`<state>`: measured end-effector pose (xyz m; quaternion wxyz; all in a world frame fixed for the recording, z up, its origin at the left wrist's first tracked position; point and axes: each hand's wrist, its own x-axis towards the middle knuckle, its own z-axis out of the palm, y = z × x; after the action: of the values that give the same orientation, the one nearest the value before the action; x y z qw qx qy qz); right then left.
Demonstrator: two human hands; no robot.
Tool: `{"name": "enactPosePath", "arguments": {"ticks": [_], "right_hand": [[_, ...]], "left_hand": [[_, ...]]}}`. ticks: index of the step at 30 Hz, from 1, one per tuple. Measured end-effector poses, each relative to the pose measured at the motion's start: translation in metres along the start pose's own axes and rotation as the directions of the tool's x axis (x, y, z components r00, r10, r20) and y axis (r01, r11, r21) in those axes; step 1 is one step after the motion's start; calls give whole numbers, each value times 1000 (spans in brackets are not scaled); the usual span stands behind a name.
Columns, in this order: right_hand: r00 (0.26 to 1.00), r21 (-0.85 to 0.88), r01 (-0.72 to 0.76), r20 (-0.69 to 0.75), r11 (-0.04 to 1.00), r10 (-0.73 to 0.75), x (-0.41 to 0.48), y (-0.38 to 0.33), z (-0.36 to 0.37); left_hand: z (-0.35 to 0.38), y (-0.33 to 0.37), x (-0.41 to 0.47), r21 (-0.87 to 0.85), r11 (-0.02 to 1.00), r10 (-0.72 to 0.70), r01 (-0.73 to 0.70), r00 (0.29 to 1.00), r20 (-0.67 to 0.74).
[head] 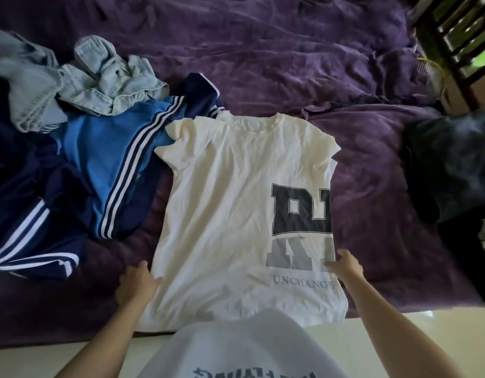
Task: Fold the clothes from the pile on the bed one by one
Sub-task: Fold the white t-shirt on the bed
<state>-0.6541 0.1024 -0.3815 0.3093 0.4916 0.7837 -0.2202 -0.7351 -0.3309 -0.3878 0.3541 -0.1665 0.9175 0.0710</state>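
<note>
A white T-shirt (225, 203) with a dark block print lies flat on the purple bed cover (290, 55), collar away from me, its right side folded in lengthways. My left hand (135, 286) grips the shirt's left edge near the hem, thumb on top. At the folded right edge, by the grey print, my right hand (346, 266) holds the cloth, thumb over it. The pile lies to the left: a blue and navy striped jacket (105, 165) and pale denim (80, 80).
A dark garment (451, 165) lies at the bed's right side. A dark wooden lattice frame (459, 31) stands at the top right. Pale floor (416, 328) runs along the bed's near edge. My grey shirt (244, 347) fills the bottom middle.
</note>
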Motion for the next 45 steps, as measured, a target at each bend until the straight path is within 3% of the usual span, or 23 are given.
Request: {"name": "enactPosePath", "arguments": {"ticks": [4, 12, 20, 24, 27, 30, 31, 33, 35, 37, 40, 42, 43, 44, 45], "right_hand": [[997, 170, 78, -37, 982, -73, 19, -46, -19], [984, 334, 174, -92, 926, -152, 84, -110, -62], [993, 582, 89, -111, 808, -29, 168, -151, -90], [991, 751, -6, -85, 660, 106, 186, -166, -89], [980, 842, -184, 115, 507, 164, 191, -171, -96], [978, 902, -210, 197, 376, 75, 188, -155, -104], [981, 936, -194, 192, 295, 36, 185, -148, -106], [986, 987, -157, 159, 37, -59, 183, -134, -113], [984, 991, -109, 96, -78, -150, 180, -126, -117], [998, 999, -35, 35, 1, -54, 175, -127, -117], [947, 986, 139, -161, 95, 278, 169, -136, -114], [870, 891, 287, -396, 351, 295, 161, -149, -110], [825, 763, 353, -527, 541, 205, 155, -155, -105], [748, 533, 467, -664, 706, 6, 145, -163, -97], [605, 198, 628, -732, 752, -313, 134, -168, -86]], "left_hand": [[-27, 60, 21, -25, 991, 128, -129, 991, -47], [-55, 178, 56, -100, 929, 350, -357, 934, -79], [-51, 242, 91, -256, 878, 403, -404, 913, -59], [-43, 254, 103, -296, 878, 382, -376, 923, -39], [-38, 257, 105, -287, 882, 382, -374, 924, -28], [-36, 255, 104, -281, 887, 378, -365, 926, -12], [-36, 254, 103, -277, 889, 376, -364, 926, -10], [-36, 250, 101, -276, 891, 373, -361, 928, -7], [-36, 245, 98, -279, 893, 370, -354, 929, 4], [-36, 239, 96, -275, 895, 371, -352, 929, 19], [-35, 230, 94, -287, 897, 360, -337, 933, 30], [-35, 222, 95, -316, 896, 338, -312, 941, 28], [-34, 219, 96, -332, 895, 323, -297, 946, 27], [-34, 215, 97, -344, 896, 308, -281, 951, 25], [-34, 211, 98, -349, 899, 293, -266, 956, 27]]}}
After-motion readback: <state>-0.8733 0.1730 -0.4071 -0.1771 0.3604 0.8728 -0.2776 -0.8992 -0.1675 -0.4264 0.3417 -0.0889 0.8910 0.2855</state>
